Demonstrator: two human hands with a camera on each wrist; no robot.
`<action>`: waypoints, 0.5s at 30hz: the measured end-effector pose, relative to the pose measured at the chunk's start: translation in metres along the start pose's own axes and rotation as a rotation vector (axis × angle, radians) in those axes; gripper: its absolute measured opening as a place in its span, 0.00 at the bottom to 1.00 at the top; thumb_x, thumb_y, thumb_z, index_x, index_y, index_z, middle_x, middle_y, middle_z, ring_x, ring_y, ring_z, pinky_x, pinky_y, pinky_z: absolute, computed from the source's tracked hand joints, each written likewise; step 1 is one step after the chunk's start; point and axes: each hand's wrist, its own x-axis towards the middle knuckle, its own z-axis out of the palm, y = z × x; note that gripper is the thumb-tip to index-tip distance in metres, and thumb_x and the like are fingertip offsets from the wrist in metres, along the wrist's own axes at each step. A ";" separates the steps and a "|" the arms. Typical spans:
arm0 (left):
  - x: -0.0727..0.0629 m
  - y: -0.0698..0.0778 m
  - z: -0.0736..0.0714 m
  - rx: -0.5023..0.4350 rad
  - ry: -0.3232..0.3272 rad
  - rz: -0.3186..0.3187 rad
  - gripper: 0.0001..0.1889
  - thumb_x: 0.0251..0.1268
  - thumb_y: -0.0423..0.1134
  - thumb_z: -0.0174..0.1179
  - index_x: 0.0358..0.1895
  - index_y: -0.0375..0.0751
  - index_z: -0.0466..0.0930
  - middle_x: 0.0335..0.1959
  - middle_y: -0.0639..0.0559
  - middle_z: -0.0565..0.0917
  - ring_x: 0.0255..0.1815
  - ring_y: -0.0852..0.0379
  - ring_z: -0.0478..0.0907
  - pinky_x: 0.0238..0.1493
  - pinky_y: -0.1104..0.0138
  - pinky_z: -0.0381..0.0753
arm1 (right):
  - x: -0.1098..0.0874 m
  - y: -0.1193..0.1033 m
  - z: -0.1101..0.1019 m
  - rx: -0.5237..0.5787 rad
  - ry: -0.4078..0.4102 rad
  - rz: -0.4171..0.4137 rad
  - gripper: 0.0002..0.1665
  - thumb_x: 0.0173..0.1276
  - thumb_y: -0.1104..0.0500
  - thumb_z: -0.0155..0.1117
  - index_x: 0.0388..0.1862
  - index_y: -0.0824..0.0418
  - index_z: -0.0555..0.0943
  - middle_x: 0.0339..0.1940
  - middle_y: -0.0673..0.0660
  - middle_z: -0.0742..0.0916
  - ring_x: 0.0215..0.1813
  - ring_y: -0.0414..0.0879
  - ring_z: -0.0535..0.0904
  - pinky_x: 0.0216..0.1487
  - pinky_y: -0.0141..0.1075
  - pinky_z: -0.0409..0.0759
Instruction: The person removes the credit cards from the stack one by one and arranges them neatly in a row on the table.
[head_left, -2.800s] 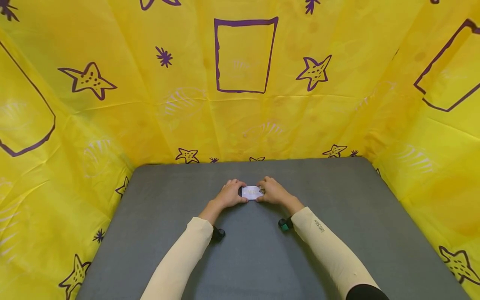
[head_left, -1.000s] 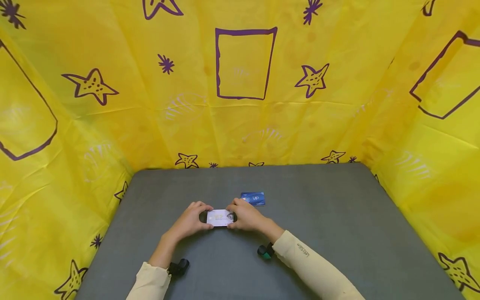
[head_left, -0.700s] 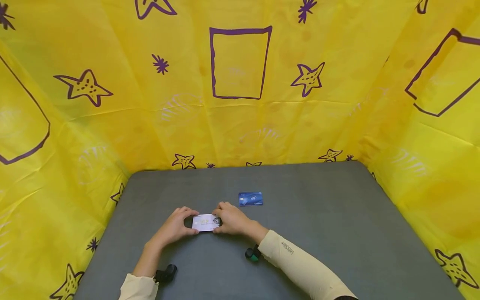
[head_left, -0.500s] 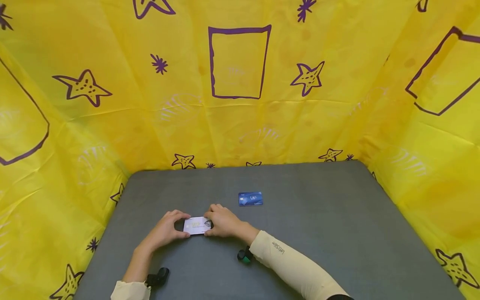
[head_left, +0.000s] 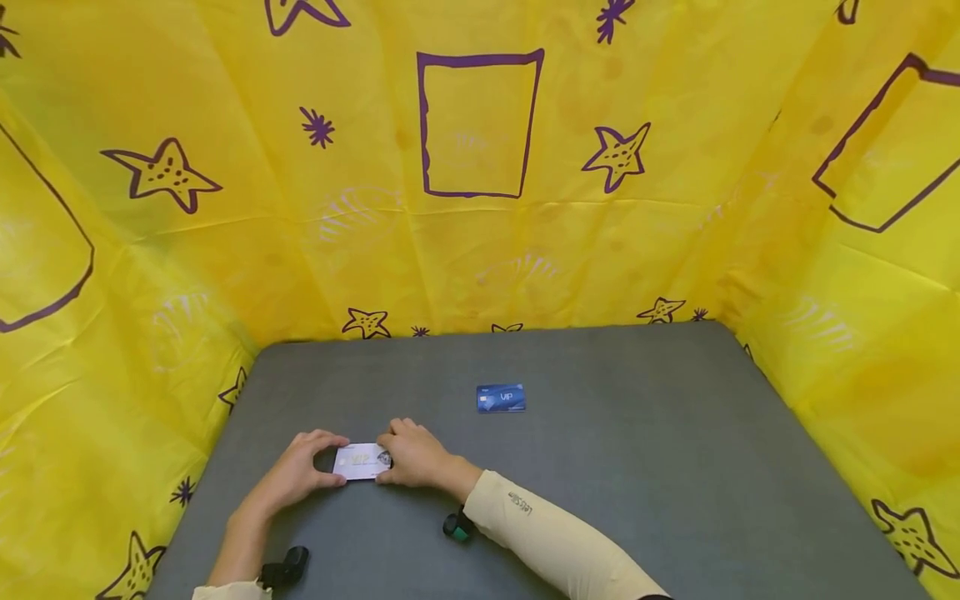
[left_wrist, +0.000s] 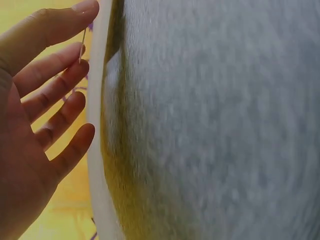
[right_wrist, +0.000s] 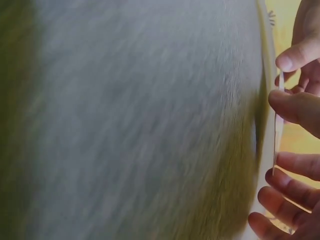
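At nine o'clock on the white card (head_left: 360, 468), above the grey table (head_left: 675, 425), the left hand (head_left: 294, 469) pinches one end and the right hand (head_left: 415, 456) the other at three, presumably to leave its lettering uncovered, while a blue card (head_left: 501, 400) lies apart towards two.

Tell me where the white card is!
In the head view, the white card is left of centre, pinched by the left hand and right hand, left of the blue card and nearer the camera.

head view forward and down, wrists close-up
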 end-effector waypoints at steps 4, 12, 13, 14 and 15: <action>-0.006 -0.005 -0.004 -0.001 -0.015 -0.014 0.27 0.42 0.44 0.77 0.49 0.42 0.83 0.47 0.50 0.82 0.51 0.46 0.71 0.51 0.53 0.71 | 0.004 -0.010 0.004 -0.042 -0.006 0.003 0.30 0.57 0.36 0.70 0.54 0.50 0.81 0.46 0.46 0.79 0.46 0.39 0.71 0.43 0.28 0.70; -0.012 -0.015 -0.006 -0.002 -0.025 -0.051 0.28 0.41 0.45 0.78 0.50 0.43 0.83 0.48 0.49 0.82 0.52 0.45 0.71 0.51 0.53 0.71 | 0.011 -0.022 0.009 -0.081 -0.008 0.015 0.28 0.58 0.34 0.68 0.52 0.48 0.82 0.45 0.45 0.78 0.45 0.38 0.71 0.41 0.29 0.70; -0.012 -0.016 -0.005 0.000 -0.027 -0.051 0.28 0.41 0.45 0.77 0.50 0.43 0.83 0.48 0.49 0.82 0.52 0.45 0.71 0.51 0.53 0.71 | 0.011 -0.022 0.010 -0.081 -0.007 0.018 0.28 0.58 0.34 0.68 0.52 0.48 0.82 0.45 0.45 0.78 0.45 0.38 0.71 0.41 0.29 0.69; -0.012 -0.016 -0.005 0.003 -0.030 -0.051 0.27 0.41 0.45 0.77 0.50 0.42 0.83 0.48 0.48 0.82 0.52 0.45 0.71 0.51 0.52 0.71 | 0.011 -0.022 0.010 -0.083 -0.005 0.022 0.28 0.57 0.34 0.68 0.52 0.48 0.82 0.45 0.45 0.78 0.45 0.38 0.71 0.41 0.29 0.69; -0.011 -0.016 -0.005 0.009 -0.033 -0.051 0.27 0.41 0.45 0.77 0.50 0.42 0.83 0.48 0.48 0.82 0.52 0.45 0.71 0.51 0.52 0.71 | 0.011 -0.022 0.011 -0.084 -0.004 0.024 0.29 0.57 0.34 0.68 0.52 0.48 0.82 0.45 0.45 0.78 0.45 0.38 0.71 0.41 0.29 0.69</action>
